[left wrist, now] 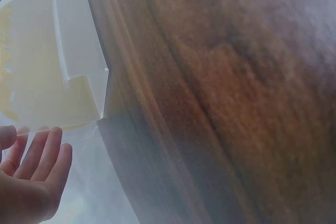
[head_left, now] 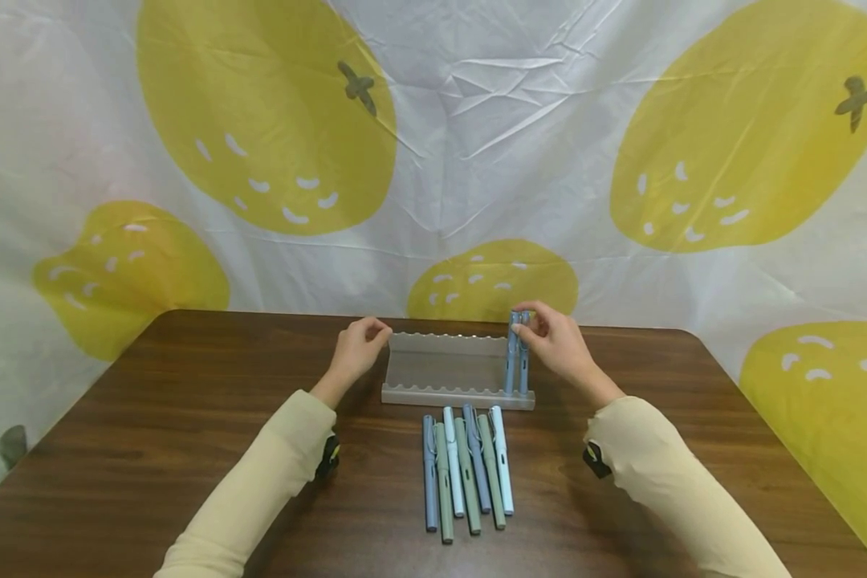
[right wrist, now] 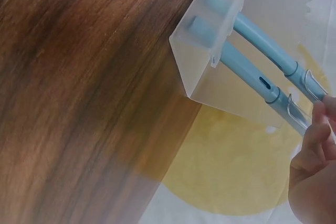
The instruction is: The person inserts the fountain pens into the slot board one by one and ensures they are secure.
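A clear frosted pen rack [head_left: 448,369] with scalloped edges stands on the table. Two blue fountain pens [right wrist: 247,66] with wire clips lean side by side in its right end, their lower ends inside the front trough. With thumb and fingertips my right hand [head_left: 559,345] pinches the upper part of the left one [head_left: 510,361]; the other blue pen [head_left: 524,365] stands beside it, under the same hand. At the rack's upper left corner, my left hand [head_left: 357,349] holds the thin edge between thumb and fingers; the left wrist view shows the fingers [left wrist: 44,156] behind the see-through plastic.
Several capped pens in grey-blue, green [head_left: 468,474] and pale blue [head_left: 501,457] lie in a row on the brown wooden table [head_left: 260,353] in front of the rack. Behind the table hangs a white cloth [head_left: 441,160] with yellow fruit prints.
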Motion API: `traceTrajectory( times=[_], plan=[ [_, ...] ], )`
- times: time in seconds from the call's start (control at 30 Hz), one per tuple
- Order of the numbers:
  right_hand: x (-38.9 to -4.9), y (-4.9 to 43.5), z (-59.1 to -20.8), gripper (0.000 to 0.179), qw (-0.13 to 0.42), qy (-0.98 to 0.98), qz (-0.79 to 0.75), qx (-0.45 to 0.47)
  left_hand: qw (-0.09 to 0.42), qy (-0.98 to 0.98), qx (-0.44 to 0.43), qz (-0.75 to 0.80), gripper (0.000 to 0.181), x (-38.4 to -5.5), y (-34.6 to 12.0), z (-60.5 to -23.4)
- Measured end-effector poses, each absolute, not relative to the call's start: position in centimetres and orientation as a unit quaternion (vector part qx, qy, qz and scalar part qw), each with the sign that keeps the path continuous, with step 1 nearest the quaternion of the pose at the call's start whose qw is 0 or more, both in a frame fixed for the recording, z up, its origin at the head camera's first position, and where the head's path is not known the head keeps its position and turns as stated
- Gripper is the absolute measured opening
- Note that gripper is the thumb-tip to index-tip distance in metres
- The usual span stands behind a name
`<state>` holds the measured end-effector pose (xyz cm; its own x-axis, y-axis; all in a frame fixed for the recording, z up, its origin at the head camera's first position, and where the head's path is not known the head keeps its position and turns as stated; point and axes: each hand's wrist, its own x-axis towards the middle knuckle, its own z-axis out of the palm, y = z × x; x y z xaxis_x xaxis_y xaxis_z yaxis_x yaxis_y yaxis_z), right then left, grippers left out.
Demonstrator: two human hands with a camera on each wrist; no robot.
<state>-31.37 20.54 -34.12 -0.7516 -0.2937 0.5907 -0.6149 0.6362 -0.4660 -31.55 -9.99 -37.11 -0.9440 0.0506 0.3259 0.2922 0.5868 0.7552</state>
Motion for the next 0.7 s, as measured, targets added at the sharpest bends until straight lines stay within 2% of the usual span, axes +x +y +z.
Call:
traceTrajectory(
  times=[0.7],
  plan=[
    [-32.15,19.91,-34.59,0.028,0.216,-0.889,0.346,0.211,0.131,-0.882,-0.092,-0.444,0.02,-31.58,-9.98,-37.15]
  ],
)
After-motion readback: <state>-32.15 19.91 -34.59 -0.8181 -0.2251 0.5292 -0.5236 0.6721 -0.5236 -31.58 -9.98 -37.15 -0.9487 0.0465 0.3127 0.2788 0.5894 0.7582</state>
